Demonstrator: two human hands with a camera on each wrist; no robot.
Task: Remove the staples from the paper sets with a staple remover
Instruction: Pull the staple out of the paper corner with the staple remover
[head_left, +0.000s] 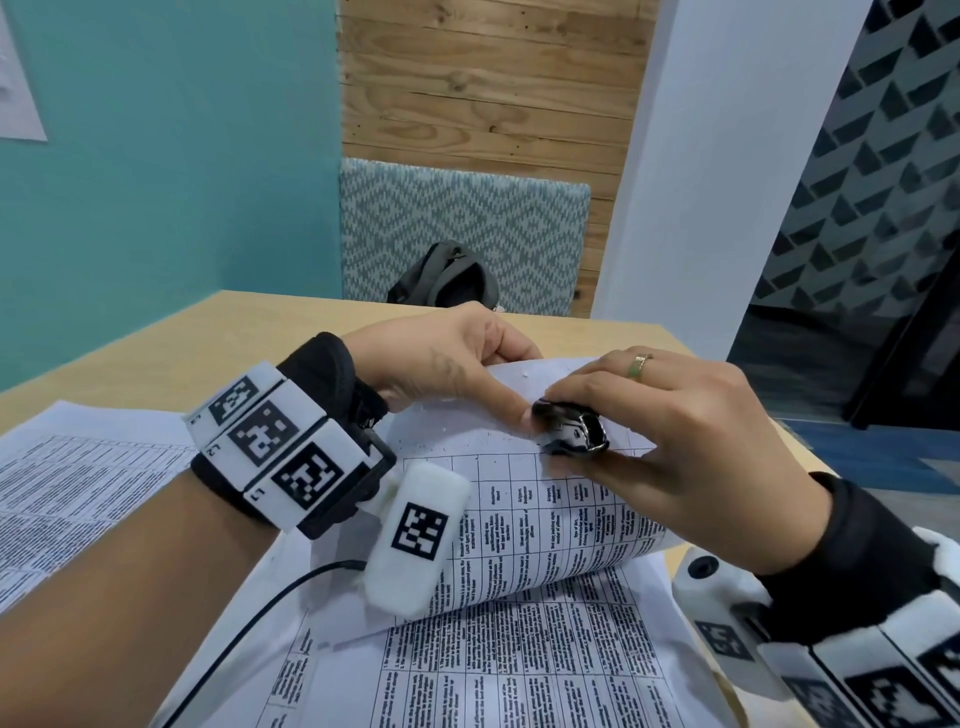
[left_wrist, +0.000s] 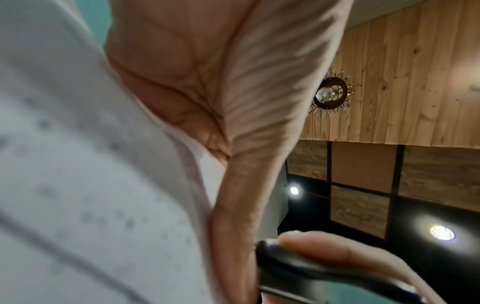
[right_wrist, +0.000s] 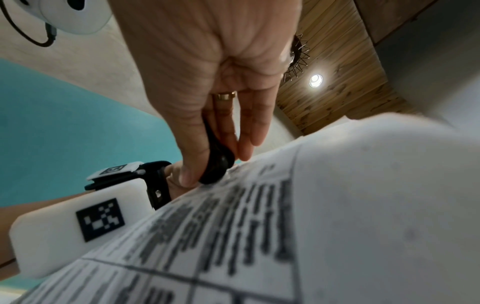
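Observation:
A stapled paper set (head_left: 524, 519) printed with tables is lifted and curled above other sheets on the desk. My left hand (head_left: 457, 358) pinches its far top edge, thumb on top and fingers behind. My right hand (head_left: 670, 431) grips a black and chrome staple remover (head_left: 574, 431) between thumb and fingers, its tip against the paper near the top corner. In the right wrist view the staple remover (right_wrist: 217, 164) touches the printed paper (right_wrist: 285, 226). In the left wrist view the paper (left_wrist: 91, 174) is blurred and the remover (left_wrist: 298, 269) shows at the bottom. The staple itself is hidden.
More printed sheets (head_left: 493, 670) lie flat under the held set, and another sheet (head_left: 67, 493) lies at the left. The wooden desk (head_left: 182, 338) ends at the far side by a patterned chair back (head_left: 467, 223) with a dark bag (head_left: 447, 280). A black cable (head_left: 249, 618) crosses the papers.

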